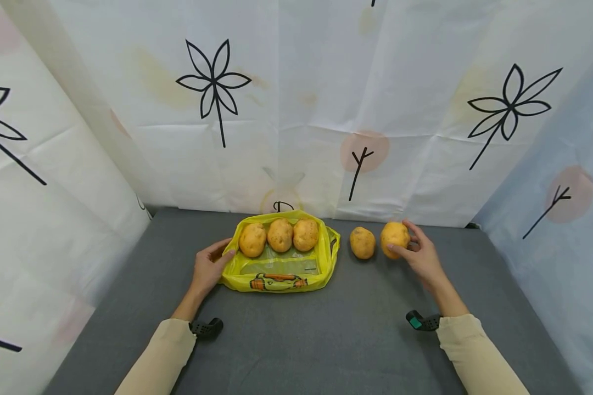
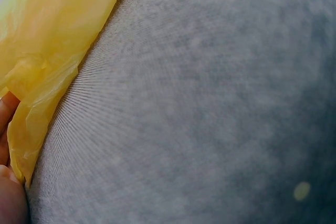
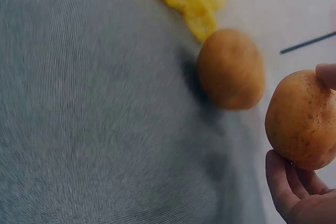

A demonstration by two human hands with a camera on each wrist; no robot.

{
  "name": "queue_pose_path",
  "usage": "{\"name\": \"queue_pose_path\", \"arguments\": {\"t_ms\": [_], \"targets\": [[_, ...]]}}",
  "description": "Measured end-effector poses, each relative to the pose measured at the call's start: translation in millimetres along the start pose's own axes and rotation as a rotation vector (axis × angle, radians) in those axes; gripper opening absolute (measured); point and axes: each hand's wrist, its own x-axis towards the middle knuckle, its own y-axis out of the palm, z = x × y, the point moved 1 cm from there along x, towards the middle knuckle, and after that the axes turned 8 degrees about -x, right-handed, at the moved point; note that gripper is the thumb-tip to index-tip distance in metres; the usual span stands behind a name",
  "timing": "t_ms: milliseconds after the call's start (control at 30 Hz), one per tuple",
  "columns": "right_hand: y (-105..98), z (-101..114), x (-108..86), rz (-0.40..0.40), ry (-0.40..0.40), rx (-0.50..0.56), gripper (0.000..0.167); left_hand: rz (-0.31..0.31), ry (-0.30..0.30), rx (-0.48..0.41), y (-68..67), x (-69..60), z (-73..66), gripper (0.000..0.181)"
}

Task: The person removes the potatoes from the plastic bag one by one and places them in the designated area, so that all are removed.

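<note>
A yellow plastic bag [image 1: 326, 274] lies spread open on the table, with three potatoes [image 1: 279, 235] in a row along its far side. My left hand [image 1: 210, 266] pinches the bag's left edge, thumb over the rim; in the left wrist view, fingertips [image 2: 6, 111] show beside the yellow film [image 2: 58, 77]. Between thumb and fingers, my right hand [image 1: 421, 257] holds a potato [image 1: 394, 239]. In the right wrist view this held potato [image 3: 299, 121] appears raised off the table. Just left of it another potato [image 1: 362, 243] rests on the table, outside the bag.
The grey table [image 1: 296, 345] ends at the back against a white patterned cloth [image 1: 296, 109]. More cloth hangs along the left [image 1: 44, 219] and right [image 1: 563, 219] sides. Each wrist wears a black band, one on the left [image 1: 206, 328] and one on the right [image 1: 423, 321].
</note>
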Motion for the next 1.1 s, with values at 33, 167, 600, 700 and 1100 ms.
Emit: {"name": "queue_pose_path", "arguments": {"t_ms": [33, 167, 600, 700, 1100], "targets": [[0.4, -2.2, 2.5, 0.012, 0.013, -0.006, 0.085, 0.001, 0.002, 0.000, 0.2, -0.2, 0.3, 0.039], [2.8, -10.9, 12.2, 0.047, 0.061, -0.022, 0.085, 0.004, 0.001, -0.003, 0.9, -0.4, 0.8, 0.040], [6.7, -25.7, 23.0, 0.113, 0.096, -0.090, 0.085, 0.002, -0.005, -0.001, 1.2, 0.0, 1.9, 0.039], [7.2, -26.3, 22.3, 0.118, 0.085, -0.110, 0.085, 0.005, -0.005, 0.003, 1.0, 0.1, 1.8, 0.039], [8.1, -27.7, 23.0, 0.143, 0.070, -0.109, 0.086, 0.006, -0.007, 0.011, 0.1, 0.6, 0.2, 0.039]]}}
